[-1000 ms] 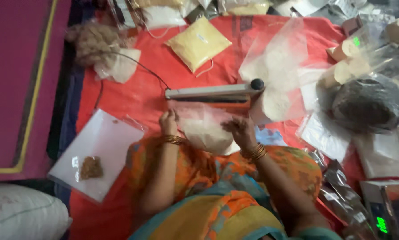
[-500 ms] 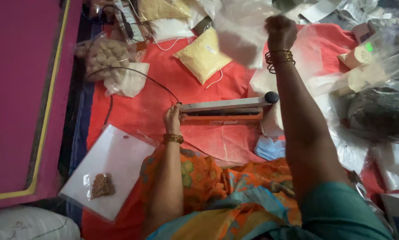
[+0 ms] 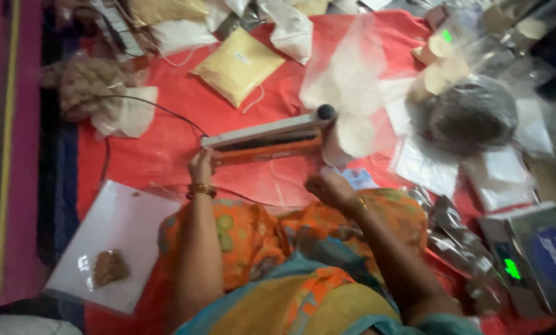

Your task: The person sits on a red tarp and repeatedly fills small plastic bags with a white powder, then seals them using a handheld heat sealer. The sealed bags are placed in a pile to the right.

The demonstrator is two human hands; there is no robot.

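A long grey and orange heat sealer [image 3: 265, 139] lies across the red cloth [image 3: 166, 142] in front of me. My left hand [image 3: 200, 167], with gold bangles at the wrist, grips the sealer's left end. My right hand [image 3: 327, 186] is low near my lap, on a flat clear plastic bag [image 3: 265, 186] spread in front of the sealer. A small blue and white packet [image 3: 360, 178] lies just to its right. The picture is blurred, so the right hand's fingers are unclear.
A yellow powder bag [image 3: 238, 65] and a big clear bag of white powder [image 3: 352, 93] lie behind the sealer. A dark round bundle [image 3: 470, 115] sits right, a digital scale [image 3: 538, 254] lower right. A white board [image 3: 123, 229] with a brown packet [image 3: 109, 268] lies left. A black cable [image 3: 148, 102] runs to the sealer.
My right arm, stretched up and away over the far bags half a second ago, has come back down to my lap. The left hand has stayed at the sealer's left end.
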